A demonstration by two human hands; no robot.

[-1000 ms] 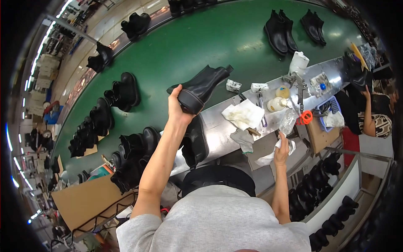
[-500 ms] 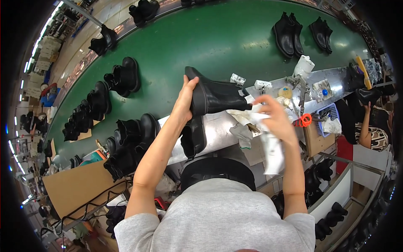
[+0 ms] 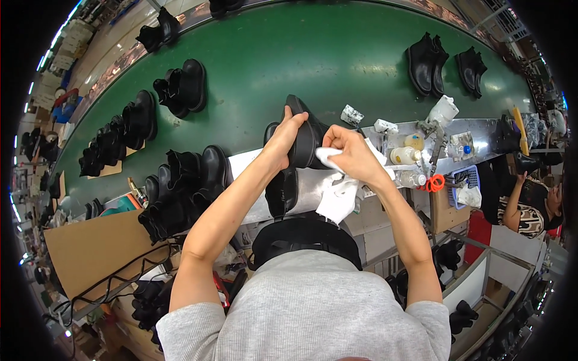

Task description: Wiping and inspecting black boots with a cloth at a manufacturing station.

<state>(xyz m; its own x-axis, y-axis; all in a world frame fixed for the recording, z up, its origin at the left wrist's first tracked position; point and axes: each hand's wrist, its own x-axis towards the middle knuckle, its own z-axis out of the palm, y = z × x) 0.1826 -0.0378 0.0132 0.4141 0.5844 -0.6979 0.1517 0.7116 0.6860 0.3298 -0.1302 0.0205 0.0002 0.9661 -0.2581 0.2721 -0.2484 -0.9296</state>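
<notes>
The left hand (image 3: pixel 288 133) is gripping a smooth black leather boot (image 3: pixel 306 139) above the steel bench (image 3: pixel 481 127), while the right hand (image 3: pixel 349 151) is pinching a crumpled white cloth (image 3: pixel 337 195) against it.

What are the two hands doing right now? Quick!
Left hand: closed around a black boot, holding it up.
Right hand: closed on a white cloth, pressed against the boot.
</notes>
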